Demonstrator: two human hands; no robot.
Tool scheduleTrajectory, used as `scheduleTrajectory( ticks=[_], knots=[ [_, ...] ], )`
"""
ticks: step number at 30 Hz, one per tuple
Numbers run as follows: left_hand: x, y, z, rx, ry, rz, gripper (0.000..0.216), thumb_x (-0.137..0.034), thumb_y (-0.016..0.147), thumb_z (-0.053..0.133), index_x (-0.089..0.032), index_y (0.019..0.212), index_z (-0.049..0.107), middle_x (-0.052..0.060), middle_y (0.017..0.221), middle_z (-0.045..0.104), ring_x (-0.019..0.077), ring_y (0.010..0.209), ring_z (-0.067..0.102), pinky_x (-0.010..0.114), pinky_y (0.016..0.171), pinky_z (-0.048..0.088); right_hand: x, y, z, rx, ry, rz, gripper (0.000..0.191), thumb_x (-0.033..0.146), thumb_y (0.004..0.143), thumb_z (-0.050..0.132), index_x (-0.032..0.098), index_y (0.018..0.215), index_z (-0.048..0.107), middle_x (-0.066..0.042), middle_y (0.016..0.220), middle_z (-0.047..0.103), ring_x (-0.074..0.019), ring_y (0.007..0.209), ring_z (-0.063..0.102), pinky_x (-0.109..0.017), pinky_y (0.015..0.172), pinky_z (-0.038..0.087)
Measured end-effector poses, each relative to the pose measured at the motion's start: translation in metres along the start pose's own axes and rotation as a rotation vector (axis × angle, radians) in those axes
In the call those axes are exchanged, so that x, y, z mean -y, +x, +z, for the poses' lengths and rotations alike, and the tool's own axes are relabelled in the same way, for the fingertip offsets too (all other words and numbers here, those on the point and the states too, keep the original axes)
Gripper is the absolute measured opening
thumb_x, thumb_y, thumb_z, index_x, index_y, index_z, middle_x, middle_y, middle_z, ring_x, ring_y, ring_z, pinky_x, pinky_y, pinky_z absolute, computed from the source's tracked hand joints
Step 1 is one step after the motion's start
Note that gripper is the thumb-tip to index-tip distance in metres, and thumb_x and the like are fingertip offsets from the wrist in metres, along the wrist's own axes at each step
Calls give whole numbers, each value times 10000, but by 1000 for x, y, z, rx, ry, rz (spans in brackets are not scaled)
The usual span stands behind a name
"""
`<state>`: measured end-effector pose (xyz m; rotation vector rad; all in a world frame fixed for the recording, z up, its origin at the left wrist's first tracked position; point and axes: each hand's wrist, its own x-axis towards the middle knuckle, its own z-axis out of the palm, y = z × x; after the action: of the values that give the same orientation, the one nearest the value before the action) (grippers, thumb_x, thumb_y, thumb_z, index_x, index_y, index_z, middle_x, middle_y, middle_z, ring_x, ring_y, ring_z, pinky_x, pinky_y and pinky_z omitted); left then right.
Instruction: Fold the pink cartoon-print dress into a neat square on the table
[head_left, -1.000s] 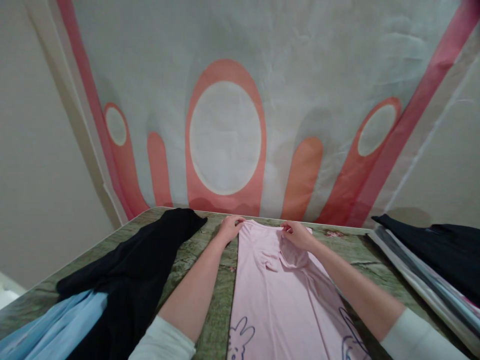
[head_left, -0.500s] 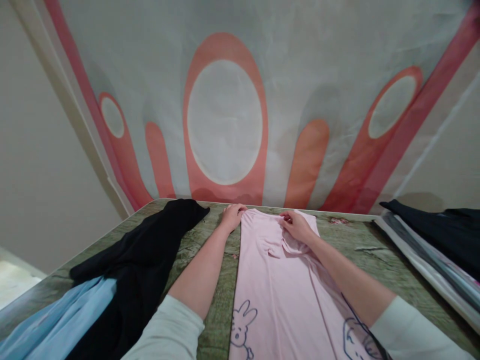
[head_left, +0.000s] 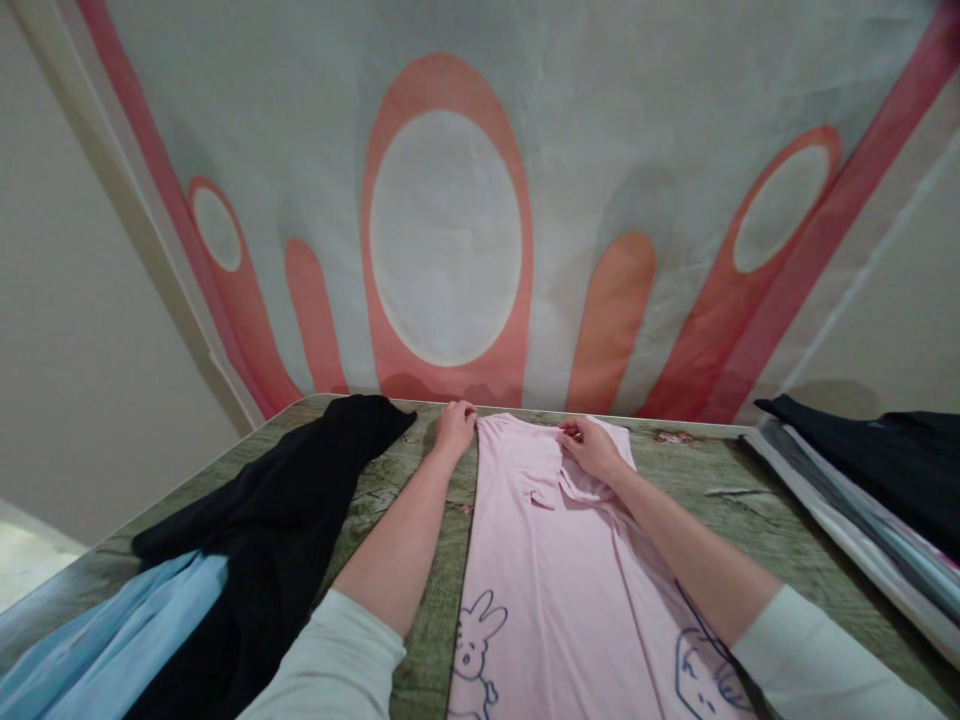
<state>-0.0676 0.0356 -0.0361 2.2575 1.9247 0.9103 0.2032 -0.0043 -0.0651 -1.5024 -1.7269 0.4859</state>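
Observation:
A pink garment [head_left: 555,580], with a dark line drawing of a rabbit at its lower left, lies lengthwise in front of me. Its upper part is gathered in small folds. My right hand [head_left: 591,447] pinches the cloth near the top edge, thumb and fingers closed on it. Just beyond the garment's top left corner is my left hand [head_left: 455,428], its fingers loosely bent and a little clear of the cloth. Part of the garment's right side passes under my right forearm.
Black cloth [head_left: 277,530] and light blue cloth [head_left: 127,630] lie loosely on the left. At the right edge stands a stack of folded clothes [head_left: 862,530]. A wood-patterned table [head_left: 712,510] carries everything, and a printed backdrop [head_left: 450,230] hangs behind its far edge.
My left hand has come off the pink garment's top left corner, moving slightly left and away. My right hand keeps its pinch in nearly the same spot. The view has shifted slightly.

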Motion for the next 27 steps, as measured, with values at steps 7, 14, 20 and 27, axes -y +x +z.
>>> scheduleTrajectory(
  ticks=[7, 14, 20, 27],
  knots=[
    [2, 2, -8, 100, -23, -110, 304, -420, 819, 511, -174, 794, 687, 72, 836, 680, 187, 787, 601, 256, 705, 418, -4, 0, 3, 3, 38, 0, 178, 234, 750, 555, 189, 917, 597, -29, 814, 664, -137, 701, 602, -233, 629, 441],
    [-5, 1, -11, 200, -40, -123, 335, -441, 789, 522, -160, 785, 705, 39, 806, 695, 182, 744, 609, 246, 673, 437, -5, 0, 3, 0, 22, -14, 188, 231, 754, 543, 188, 930, 594, -24, 813, 655, -137, 705, 594, -240, 632, 433],
    [-11, 0, -10, 184, 46, -155, 279, -359, 830, 491, -157, 778, 677, 75, 836, 685, 211, 843, 607, 271, 748, 439, -1, -1, 1, -10, -40, -16, 171, 209, 756, 540, 192, 917, 595, -26, 819, 656, -142, 730, 588, -242, 647, 418],
    [-40, -13, -18, 49, 156, -140, 217, -235, 847, 470, -126, 1011, 560, 182, 1098, 555, 279, 1064, 514, 397, 893, 366, 6, -4, 0, -55, -120, 22, 172, 238, 759, 553, 190, 922, 578, -17, 773, 636, -136, 694, 565, -235, 622, 392]
  ],
)
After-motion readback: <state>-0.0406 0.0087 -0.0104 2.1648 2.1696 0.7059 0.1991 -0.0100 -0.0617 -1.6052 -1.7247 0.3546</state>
